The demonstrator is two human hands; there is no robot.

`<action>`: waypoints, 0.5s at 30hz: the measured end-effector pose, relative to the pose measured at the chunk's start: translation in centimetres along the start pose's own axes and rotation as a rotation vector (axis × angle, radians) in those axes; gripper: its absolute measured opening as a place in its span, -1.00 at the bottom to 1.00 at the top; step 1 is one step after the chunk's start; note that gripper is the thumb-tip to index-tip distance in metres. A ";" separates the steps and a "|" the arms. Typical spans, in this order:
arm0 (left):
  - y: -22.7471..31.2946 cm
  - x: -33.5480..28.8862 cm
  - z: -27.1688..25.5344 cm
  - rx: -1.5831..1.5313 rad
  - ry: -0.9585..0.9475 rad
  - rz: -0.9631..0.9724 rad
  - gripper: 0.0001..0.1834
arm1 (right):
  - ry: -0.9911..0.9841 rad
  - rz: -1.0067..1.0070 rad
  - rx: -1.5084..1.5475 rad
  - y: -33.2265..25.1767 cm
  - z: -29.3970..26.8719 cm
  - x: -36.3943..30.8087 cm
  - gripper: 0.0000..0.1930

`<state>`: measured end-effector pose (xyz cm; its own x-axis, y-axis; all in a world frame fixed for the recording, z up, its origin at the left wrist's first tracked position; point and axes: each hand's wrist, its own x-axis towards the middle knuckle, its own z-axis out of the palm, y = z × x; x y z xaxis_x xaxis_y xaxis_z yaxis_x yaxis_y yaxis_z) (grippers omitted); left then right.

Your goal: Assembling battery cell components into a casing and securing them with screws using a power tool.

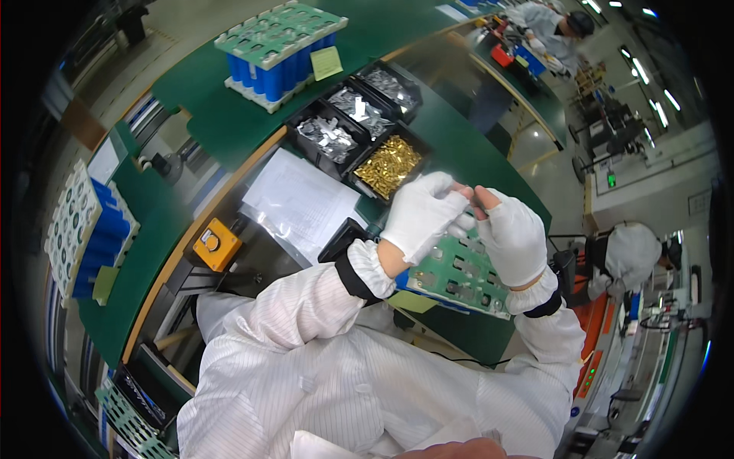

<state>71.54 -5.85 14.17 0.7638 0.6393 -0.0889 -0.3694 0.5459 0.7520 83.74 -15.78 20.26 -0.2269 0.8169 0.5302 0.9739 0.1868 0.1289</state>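
My left hand [422,216] and my right hand [515,240] wear white gloves with bare fingertips. They meet in front of me, above a battery pack [468,277] with a green slotted top and a blue side. Both hands are closed, thumbs and fingertips pinched together. A small dark sliver shows at the right fingertips, too little to name. Whatever the left fingers hold is hidden. The hands cover part of the pack's top. Just beyond my left hand is a black bin of small brass-coloured fasteners [388,165].
More black bins hold silvery metal tabs [329,138]. Papers in a clear sleeve [300,200] lie left of my left hand. A yellow switch box [217,243] is at the bench edge. Other blue battery packs [280,46] stand farther left. Co-workers [544,30] are in the background.
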 end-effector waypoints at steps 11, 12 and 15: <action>-1.6 0.7 3.4 -0.078 -0.085 -0.164 -0.77 | 0.046 0.552 0.056 5.7 -3.2 -10.5 -0.70; -2.6 1.0 3.0 -0.093 -0.136 -0.179 -0.75 | 0.023 0.617 0.080 6.3 -2.6 -11.6 -0.73; -3.9 1.1 2.4 -0.047 -0.111 -0.228 -0.75 | -0.090 0.813 0.257 7.2 -0.3 -14.4 -0.78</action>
<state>75.09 -8.57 12.67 0.8825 0.4353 -0.1782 -0.2038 0.6954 0.6891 94.01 -26.32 13.83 0.5334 0.7885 0.3061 0.8075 -0.3669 -0.4619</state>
